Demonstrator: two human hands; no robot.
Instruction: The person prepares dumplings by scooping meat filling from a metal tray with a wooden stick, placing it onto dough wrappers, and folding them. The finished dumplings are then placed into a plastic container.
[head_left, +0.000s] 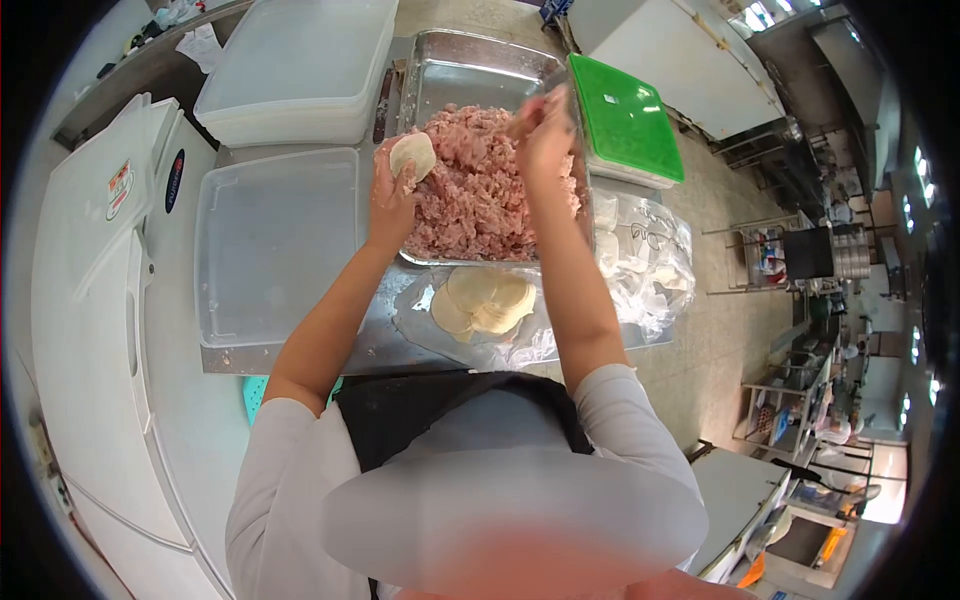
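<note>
My left hand (388, 195) is at the left rim of a metal tray and holds a round, pale dough wrapper (412, 155), lying across its fingers. Raw minced meat (475, 185) is heaped in the metal tray (487, 45). My right hand (545, 130) is raised over the tray's right side, blurred by motion, with its fingers closed. What it grips, perhaps a thin tool, is too smeared to name. Closer to my body, a stack of round dough wrappers (485, 300) lies on a clear plastic bag (415, 325).
Left of the tray lie a translucent plastic container (275, 245) and stacked lidded boxes (300, 70). On the right are a green-lidded box (628, 115) and a plastic bag of pale wrappers (645, 250). A white freezer (90, 270) stands at far left.
</note>
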